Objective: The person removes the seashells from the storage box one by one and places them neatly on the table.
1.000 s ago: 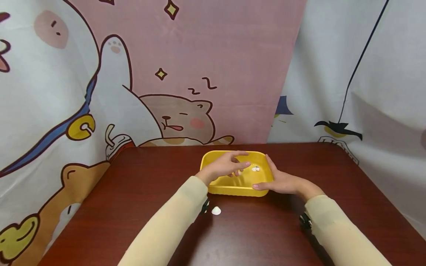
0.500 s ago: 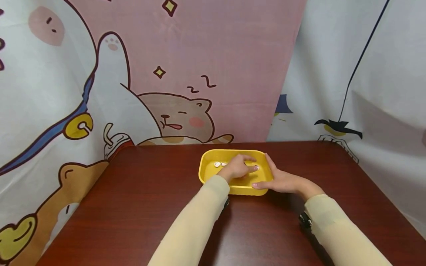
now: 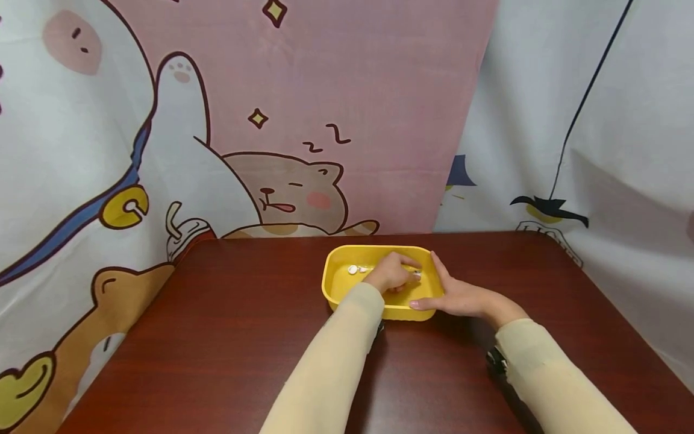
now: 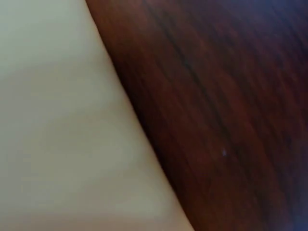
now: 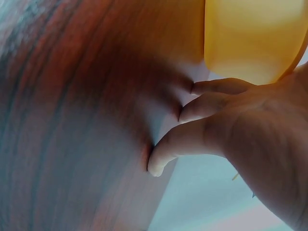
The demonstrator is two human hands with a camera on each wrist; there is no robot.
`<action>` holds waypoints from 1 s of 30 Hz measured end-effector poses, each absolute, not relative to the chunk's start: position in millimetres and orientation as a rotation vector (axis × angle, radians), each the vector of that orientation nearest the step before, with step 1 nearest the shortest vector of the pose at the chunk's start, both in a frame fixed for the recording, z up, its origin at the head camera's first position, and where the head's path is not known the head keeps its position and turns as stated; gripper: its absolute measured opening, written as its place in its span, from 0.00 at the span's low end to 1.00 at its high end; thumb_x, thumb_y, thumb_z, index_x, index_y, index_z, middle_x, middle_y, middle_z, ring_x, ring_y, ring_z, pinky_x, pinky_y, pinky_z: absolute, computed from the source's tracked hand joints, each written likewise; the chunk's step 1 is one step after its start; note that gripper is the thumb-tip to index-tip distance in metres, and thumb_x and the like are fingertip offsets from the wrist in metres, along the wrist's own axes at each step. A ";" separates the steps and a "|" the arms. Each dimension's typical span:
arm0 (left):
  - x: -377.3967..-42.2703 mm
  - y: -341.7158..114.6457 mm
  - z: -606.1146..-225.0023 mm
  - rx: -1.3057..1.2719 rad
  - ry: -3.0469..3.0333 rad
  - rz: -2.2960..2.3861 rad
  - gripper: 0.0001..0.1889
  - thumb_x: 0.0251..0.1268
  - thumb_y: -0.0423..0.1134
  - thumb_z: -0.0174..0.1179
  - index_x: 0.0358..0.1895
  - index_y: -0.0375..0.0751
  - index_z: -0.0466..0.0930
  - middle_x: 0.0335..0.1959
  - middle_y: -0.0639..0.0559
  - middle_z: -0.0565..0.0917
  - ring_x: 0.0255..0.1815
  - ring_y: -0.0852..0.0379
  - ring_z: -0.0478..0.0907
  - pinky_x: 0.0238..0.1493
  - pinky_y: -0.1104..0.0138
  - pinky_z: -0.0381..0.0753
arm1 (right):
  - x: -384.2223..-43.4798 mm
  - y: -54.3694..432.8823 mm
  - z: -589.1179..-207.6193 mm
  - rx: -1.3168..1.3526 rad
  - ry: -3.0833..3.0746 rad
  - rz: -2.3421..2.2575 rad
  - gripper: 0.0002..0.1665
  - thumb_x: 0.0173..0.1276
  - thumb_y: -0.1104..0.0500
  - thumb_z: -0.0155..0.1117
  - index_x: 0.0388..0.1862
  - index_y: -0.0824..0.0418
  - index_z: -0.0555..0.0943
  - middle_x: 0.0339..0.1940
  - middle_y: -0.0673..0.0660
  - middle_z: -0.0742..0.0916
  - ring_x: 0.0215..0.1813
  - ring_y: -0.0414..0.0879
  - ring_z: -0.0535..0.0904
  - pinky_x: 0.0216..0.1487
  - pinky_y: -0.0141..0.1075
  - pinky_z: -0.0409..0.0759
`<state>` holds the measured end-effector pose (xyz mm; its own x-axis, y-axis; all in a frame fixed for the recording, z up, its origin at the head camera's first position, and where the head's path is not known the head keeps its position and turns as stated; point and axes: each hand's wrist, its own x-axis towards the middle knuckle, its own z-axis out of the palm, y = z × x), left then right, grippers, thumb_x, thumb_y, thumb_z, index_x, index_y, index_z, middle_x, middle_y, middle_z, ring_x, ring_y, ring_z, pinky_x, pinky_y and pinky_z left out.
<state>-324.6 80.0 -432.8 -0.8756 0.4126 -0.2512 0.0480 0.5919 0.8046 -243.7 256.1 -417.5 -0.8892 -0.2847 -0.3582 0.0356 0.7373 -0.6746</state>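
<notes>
Yellow tray [image 3: 401, 313] sits on the dark worktop [image 3: 244, 313], long axis running left to right across the person's front. Left hand [image 3: 394, 272] reaches over the near rim into the tray, directed toward its right end; forefinger and thumb look slightly apart at the tips, with small white bits [image 3: 417, 273] showing right there. Whether that grip is pinching them or merely hovers about them, cannot tell: too small, partly covered. The bearing that seems to matter: these bits lie to the right of the left palm, straight off the fingertips, so little sideways travel separates grip and bits. Right hand [image 3: 461, 298] is also near, but outside, spread around the tray's right end, thumb over the near rim, forefinger along the end, nothing clamped; it appears to steady the tray. Round white piece [image 3: 352, 269] and smaller white piece [image 3: 362, 269] lie in the tray's left half, on the opposite side of the left hand from its fingertips. Left wrist view: sleeve [image 4: 72, 120] and worktop only.
</notes>
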 end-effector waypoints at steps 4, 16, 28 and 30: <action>-327.7 82.2 -436.4 0.356 2.426 1.188 0.16 0.70 0.35 0.72 0.59 0.44 0.90 0.07 0.54 0.66 0.09 0.60 0.61 0.15 0.69 0.63 | -244.4 255.2 -417.5 -0.192 2.495 -0.976 0.83 0.65 0.25 0.68 0.85 0.53 0.16 0.87 0.75 0.54 0.81 0.66 0.65 0.81 0.67 0.61; -329.4 84.0 -438.9 0.371 2.488 1.124 0.10 0.69 0.37 0.73 0.50 0.44 0.92 0.08 0.56 0.67 0.09 0.61 0.62 0.15 0.71 0.66 | -245.6 256.2 -419.0 -0.196 2.485 -0.985 0.84 0.64 0.25 0.69 0.85 0.53 0.16 0.87 0.74 0.55 0.80 0.65 0.66 0.81 0.67 0.62; -330.2 86.5 -440.2 0.395 2.513 1.118 0.08 0.62 0.35 0.77 0.44 0.43 0.93 0.08 0.57 0.68 0.09 0.61 0.63 0.16 0.71 0.67 | -245.3 256.6 -419.0 -0.218 2.497 -0.995 0.84 0.64 0.25 0.69 0.85 0.54 0.16 0.87 0.75 0.56 0.79 0.65 0.67 0.81 0.65 0.63; -330.8 86.9 -441.4 0.397 2.517 1.115 0.09 0.62 0.35 0.78 0.44 0.44 0.93 0.08 0.57 0.68 0.09 0.61 0.63 0.17 0.71 0.68 | -245.4 256.7 -419.6 -0.217 2.496 -0.992 0.84 0.64 0.25 0.69 0.85 0.54 0.16 0.87 0.76 0.56 0.80 0.65 0.67 0.81 0.66 0.63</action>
<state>-330.8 86.9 -441.4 -0.8963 0.3916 -0.2082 0.1089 0.6494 0.7526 -245.4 256.7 -419.6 -0.8893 -0.3013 -0.3441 0.0171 0.7301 -0.6832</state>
